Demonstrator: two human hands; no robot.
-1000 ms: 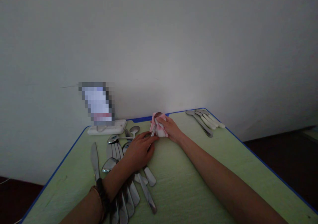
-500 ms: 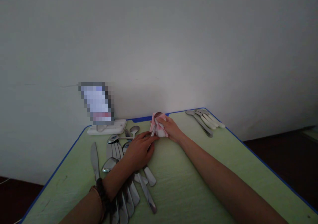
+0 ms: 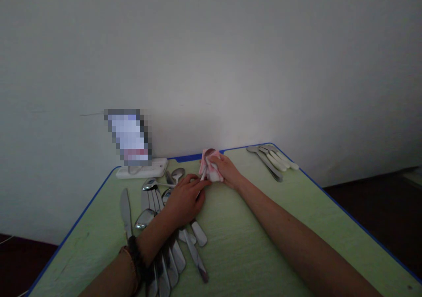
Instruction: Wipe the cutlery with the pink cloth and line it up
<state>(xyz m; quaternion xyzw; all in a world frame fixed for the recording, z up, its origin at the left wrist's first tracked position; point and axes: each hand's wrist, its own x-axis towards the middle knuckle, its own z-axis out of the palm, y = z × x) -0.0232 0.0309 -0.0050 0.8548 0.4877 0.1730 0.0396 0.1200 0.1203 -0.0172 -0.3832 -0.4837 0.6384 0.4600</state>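
My right hand (image 3: 227, 170) is closed on a pink and white cloth (image 3: 211, 167) at the far middle of the green table (image 3: 250, 235). The cloth wraps a spoon (image 3: 207, 157) whose bowl sticks out above it. My left hand (image 3: 184, 198) pinches the lower end of that spoon's handle with its fingertips, just left of the cloth. A dark band circles my left wrist. Under and beside my left forearm lies a pile of metal cutlery (image 3: 165, 240), spoons and knives.
A single knife (image 3: 125, 213) lies left of the pile. Several white-handled utensils (image 3: 273, 157) lie at the far right corner. A white power strip (image 3: 141, 169) and a blurred-out object (image 3: 129, 136) stand against the wall at the far left. The table has a blue rim.
Almost nothing differs; my left hand has edged slightly up toward the cloth, both hands still on the spoon.
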